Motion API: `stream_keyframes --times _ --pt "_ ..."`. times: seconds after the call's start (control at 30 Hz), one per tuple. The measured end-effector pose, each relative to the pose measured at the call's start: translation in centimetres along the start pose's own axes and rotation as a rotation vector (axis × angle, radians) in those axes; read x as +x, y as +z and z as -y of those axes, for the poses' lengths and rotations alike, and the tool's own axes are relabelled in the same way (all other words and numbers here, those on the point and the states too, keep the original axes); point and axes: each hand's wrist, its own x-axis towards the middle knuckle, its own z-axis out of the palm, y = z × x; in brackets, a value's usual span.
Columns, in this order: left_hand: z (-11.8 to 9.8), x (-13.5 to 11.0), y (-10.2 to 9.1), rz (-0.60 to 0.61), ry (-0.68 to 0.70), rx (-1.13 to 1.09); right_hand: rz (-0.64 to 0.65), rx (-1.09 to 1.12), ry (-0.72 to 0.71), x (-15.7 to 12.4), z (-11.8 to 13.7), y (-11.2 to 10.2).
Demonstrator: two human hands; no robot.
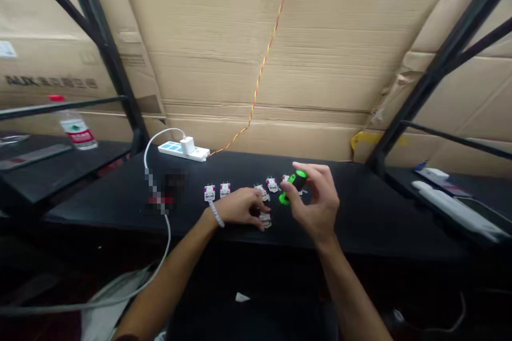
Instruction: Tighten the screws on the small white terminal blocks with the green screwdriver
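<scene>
Green-and-black tool (pixel 298 180): gripped tilted between thumb and fingers of our right hand (pixel 318 200).
Small white piece (pixel 265 219): at the fingertips of our left hand (pixel 240 205), whose fingers curl around it; whether we pinch or merely touch it, we cannot tell.
Pale bracelet (pixel 216 214): around our left wrist.
White-and-magenta pieces (pixel 209 193): two just beyond our left wrist, more past the left fingertips toward the right hand, some partly hidden by the tool.
Black tabletop (pixel 372 208): under both our hands.
White power strip (pixel 197 154): beyond and left of our left hand, carrying a charger (pixel 187 145) with a white cable.
Yellow-and-red cord (pixel 262 66): rising from the strip, well beyond our hands.
Cardboard (pixel 200 37): upright, farthest from us.
</scene>
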Motion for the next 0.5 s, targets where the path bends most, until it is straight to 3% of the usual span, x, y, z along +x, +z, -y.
stream_keyframes --times 0.23,0.43,0.5 --pt "-0.38 0.14 0.06 -0.001 -0.009 -0.042 0.180 0.223 0.074 -0.49 -0.41 -0.15" --pt "-0.18 0.12 0.07 0.000 0.002 -0.053 0.057 0.102 0.043 -0.07 -0.01 -0.24" --pt "-0.17 0.12 0.07 0.001 0.002 -0.063 0.076 0.128 0.060 0.08 -0.02 -0.43"
